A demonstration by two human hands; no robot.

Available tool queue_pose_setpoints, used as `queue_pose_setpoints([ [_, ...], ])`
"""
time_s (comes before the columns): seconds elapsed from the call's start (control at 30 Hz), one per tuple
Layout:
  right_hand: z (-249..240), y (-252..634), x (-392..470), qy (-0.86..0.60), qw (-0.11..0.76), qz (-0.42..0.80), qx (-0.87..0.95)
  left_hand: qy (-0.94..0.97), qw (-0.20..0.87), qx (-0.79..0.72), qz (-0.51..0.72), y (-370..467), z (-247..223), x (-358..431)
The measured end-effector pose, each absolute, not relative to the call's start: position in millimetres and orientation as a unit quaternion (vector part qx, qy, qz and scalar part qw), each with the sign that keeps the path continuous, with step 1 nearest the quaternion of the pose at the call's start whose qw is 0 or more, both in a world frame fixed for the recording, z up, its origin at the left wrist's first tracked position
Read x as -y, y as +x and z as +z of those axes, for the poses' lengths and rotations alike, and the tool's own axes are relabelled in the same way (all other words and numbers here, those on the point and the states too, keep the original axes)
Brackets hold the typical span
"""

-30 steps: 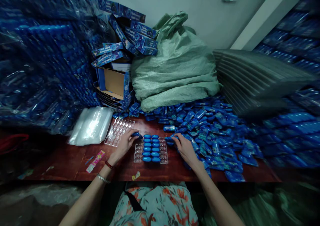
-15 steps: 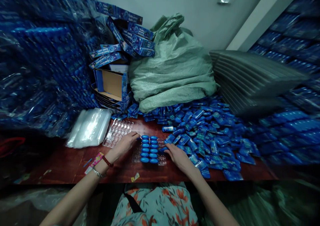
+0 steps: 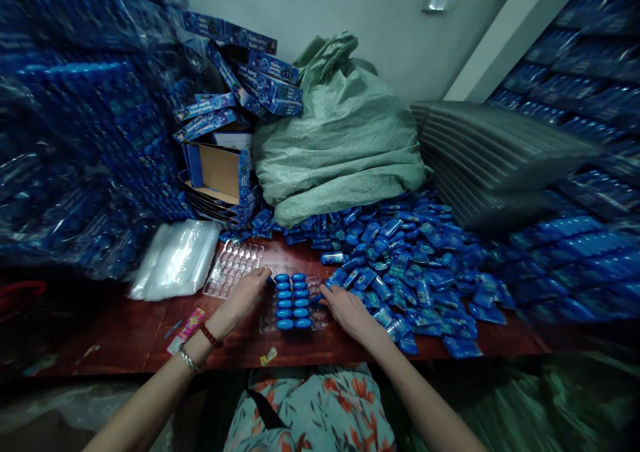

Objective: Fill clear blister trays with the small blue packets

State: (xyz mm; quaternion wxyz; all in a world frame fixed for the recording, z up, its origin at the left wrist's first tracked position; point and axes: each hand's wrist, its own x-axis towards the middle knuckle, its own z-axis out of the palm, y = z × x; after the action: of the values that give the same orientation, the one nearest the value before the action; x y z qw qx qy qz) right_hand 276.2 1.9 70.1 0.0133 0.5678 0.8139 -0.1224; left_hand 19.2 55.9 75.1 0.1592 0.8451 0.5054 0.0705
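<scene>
Two columns of glossy blue capsule-shaped pieces (image 3: 293,303) sit in the middle of a clear plastic blister tray (image 3: 268,323); its outer cavities show on both sides. My left hand (image 3: 247,292) is at the tray's upper left, fingers closed on a blue piece that shows only in part at the fingertips. On the other side, my right hand (image 3: 345,309) reaches over the tray's right edge, its fingers pinched on another partly hidden blue piece. Beyond my left hand lies a second clear tray (image 3: 233,265), with nothing seen in its cavities.
Loose blue packets (image 3: 405,272) are heaped to the right. Clear plastic bags (image 3: 175,259) lie left. Behind stand blue printed boxes (image 3: 217,172), a green woven sack (image 3: 340,139) and stacked grey sheets (image 3: 490,152). A pink wrapper (image 3: 187,329) lies near the table's front edge (image 3: 225,365).
The whole view has shifted slightly, so things appear a little further left. Both hands keep almost the same places beside the tray, and the two blue columns look the same.
</scene>
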Motion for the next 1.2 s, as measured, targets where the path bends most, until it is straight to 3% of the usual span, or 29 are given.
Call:
queue_pose_setpoints([
  [0.3,71.0,271.8,-4.8,0.56,0.024,-0.103,-0.822,0.86,0.117,-0.485,0.102,12.5,53.5,-41.6],
  [0.53,72.0,265.5,-7.4,0.557,0.033,-0.118,-0.822,0.858,0.132,-0.495,0.008,25.2,74.5,-57.2],
  [0.7,82.2,279.7,-10.8,0.583,-0.041,-0.216,-0.782,0.854,0.14,-0.501,0.012,21.9,76.4,-59.8],
  [0.8,89.0,284.4,-22.9,0.604,-0.075,-0.194,-0.769,0.853,0.131,-0.506,-0.01,23.3,77.7,-57.5],
  [1.0,92.6,276.2,-55.0,0.527,0.015,-0.111,-0.842,0.845,0.122,-0.519,-0.044,34.3,85.0,-56.4],
  [1.2,89.3,276.2,-61.7,0.486,0.019,-0.094,-0.869,0.844,0.122,-0.521,-0.047,36.5,80.6,-55.2],
])
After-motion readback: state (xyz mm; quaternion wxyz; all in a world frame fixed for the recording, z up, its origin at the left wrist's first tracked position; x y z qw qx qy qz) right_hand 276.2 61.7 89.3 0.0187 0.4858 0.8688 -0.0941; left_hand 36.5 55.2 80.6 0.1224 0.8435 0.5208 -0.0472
